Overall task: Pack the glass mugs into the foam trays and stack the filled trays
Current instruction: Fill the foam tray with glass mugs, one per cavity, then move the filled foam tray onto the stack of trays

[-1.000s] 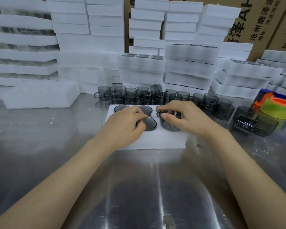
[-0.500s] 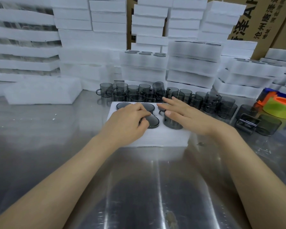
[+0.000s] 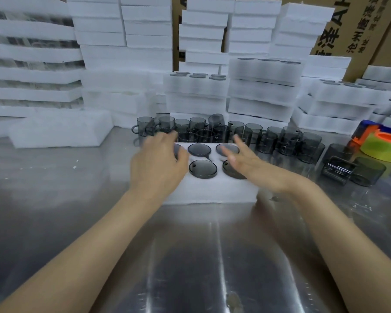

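left hand (image 3: 158, 161), right hand (image 3: 246, 162) lifted, tray (image 3: 212, 190) crosswise

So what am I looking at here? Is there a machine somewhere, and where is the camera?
No machine here: this is a person working with two bare hands. The single picture comes from a camera worn on the head, looking forward and down, so the arms enter from the bottom. The left hand and right hand are both open over a white foam tray on a steel table; neither holds anything. Dark glass mugs sit in the tray's holes. More loose mugs stand behind it, with stacked foam trays beyond and a yellow-green tape roll at the right.
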Motion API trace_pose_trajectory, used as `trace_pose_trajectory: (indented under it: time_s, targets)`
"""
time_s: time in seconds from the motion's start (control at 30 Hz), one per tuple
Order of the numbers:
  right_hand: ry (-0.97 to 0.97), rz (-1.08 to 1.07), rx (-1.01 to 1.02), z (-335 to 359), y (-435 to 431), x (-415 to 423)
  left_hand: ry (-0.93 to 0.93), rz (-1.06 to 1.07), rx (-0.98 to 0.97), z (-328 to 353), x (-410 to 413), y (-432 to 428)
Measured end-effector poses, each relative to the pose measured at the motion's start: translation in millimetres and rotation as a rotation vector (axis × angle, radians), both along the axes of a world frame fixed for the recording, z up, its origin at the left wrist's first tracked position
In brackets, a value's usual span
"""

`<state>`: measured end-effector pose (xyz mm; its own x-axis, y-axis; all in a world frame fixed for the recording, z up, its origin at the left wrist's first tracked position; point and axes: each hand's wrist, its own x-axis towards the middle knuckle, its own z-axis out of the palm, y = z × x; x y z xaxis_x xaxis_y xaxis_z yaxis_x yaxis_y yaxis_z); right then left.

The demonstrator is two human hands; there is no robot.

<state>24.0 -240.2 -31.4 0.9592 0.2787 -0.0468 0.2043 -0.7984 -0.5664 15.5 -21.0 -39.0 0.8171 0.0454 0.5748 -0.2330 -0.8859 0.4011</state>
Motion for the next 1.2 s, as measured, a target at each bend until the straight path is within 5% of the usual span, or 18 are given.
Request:
trace_pose_trajectory:
  time_s: [0.07,0.13,0.27,0.43,0.6,0.83,1.2]
  targets:
    - [0.017,-0.133,0.105,-4,-5,-1,0.06,0.179,0.041,4,5,19]
    - [0.142,-0.229,0.127,-8,-13,0,0.318,0.26,0.042,4,13,40]
    - [0.295,-0.21,0.291,-16,-22,5,0.72,0.056,-0.208,-6,22,52]
    - [0.102,-0.025,0.575,-13,-22,5,0.541,0.036,-0.582,-12,25,39]
    - [-0.008,0.205,0.857,-8,-19,7,0.428,-0.218,-1.009,-16,30,31]
    - [-0.128,0.213,0.857,-18,-14,8,0.14,-0.196,-0.826,-31,31,28]
    - [-0.206,0.071,0.703,-34,-8,19,0.11,-0.167,-0.79,-32,34,23]
